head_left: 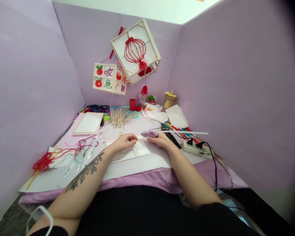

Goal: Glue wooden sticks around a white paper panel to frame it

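A lilac glue gun [149, 133] with a long white glue stick [184, 132] jutting out of its back is in the grip of my right hand [159, 140]. Its nozzle points left toward my left hand [127, 141], whose thumb and fingers are pinched together at the fingertips. What sits between them, if anything, is too small to make out. Just under those fingertips a short thin wooden stick [137, 149] lies on a white panel [144, 151]. The panel, edged with pale sticks, rests flat on the white-covered table and is partly hidden by my left hand.
Bundled patterned sticks [118, 118] lie behind my hands. Red yarn [43, 161] and a white framed panel [89, 123] are on the left. A power strip [198, 148] with black cords stands at right. Decorated lanterns [135, 52] hang above; partition walls enclose the table.
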{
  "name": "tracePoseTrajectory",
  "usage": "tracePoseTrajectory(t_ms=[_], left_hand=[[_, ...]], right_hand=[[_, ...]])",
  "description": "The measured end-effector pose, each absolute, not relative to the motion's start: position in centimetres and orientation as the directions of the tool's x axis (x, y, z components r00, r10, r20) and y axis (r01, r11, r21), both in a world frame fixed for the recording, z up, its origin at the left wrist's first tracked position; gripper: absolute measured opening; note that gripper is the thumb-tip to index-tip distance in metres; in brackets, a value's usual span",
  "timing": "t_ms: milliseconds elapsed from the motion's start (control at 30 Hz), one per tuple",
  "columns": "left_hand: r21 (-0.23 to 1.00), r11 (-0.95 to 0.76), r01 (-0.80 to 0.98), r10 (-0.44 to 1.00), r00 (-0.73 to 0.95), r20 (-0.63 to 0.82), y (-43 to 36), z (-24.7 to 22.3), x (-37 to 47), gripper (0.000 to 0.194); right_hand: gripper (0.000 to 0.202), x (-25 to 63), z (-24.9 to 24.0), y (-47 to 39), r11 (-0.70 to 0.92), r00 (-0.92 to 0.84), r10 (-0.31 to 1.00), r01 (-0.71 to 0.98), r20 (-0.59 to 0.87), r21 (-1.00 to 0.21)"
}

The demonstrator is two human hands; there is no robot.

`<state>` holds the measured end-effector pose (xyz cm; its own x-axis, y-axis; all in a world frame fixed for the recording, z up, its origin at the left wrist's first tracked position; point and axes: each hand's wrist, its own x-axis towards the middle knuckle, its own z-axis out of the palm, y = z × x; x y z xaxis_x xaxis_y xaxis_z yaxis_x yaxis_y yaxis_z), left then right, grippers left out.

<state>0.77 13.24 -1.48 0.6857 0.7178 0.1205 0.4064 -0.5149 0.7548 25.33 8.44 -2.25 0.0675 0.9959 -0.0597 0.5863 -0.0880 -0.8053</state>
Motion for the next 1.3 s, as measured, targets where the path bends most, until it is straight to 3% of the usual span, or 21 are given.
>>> tracePoseTrajectory(t_ms=[200, 400, 600, 700, 833, 1300], left_hand=[[0.723, -0.571, 0.390, 0.669, 0.731, 0.135, 12.6, -2.1, 1.8, 0.034], [0.748, -0.518, 0.416, 0.721, 0.682, 0.120, 12.7, -2.0, 2.0, 0.036], [0.543, -0.668, 0.508, 0.695, 0.686, 0.214, 12.5, -1.7, 1.9, 0.033], [0.485, -0.700, 0.524, 0.679, 0.700, 0.223, 12.6, -1.7, 1.7, 0.033], [0.474, -0.691, 0.545, 0.687, 0.699, 0.198, 12.7, -1.9, 1.4, 0.034], [0.455, -0.711, 0.536, 0.665, 0.722, 0.189, 12.7, -2.1, 1.3, 0.034]], right_hand=[[0.043, 25.4, -2.0, 8.5, -0.138, 0.147, 0.987, 0.544, -0.068, -0.828], [0.044, 25.5, -1.7, 8.2, -0.140, 0.123, 0.989, 0.560, -0.085, -0.816], [0.041, 25.3, -1.7, 8.1, -0.121, 0.125, 0.990, 0.580, -0.058, -0.805], [0.030, 25.1, -1.8, 8.2, -0.114, 0.128, 0.991, 0.609, -0.044, -0.785], [0.022, 24.8, -1.9, 8.3, -0.103, 0.131, 0.991, 0.655, -0.021, -0.749], [0.025, 24.5, -2.2, 8.9, -0.088, 0.109, 0.994, 0.722, -0.013, -0.686]])
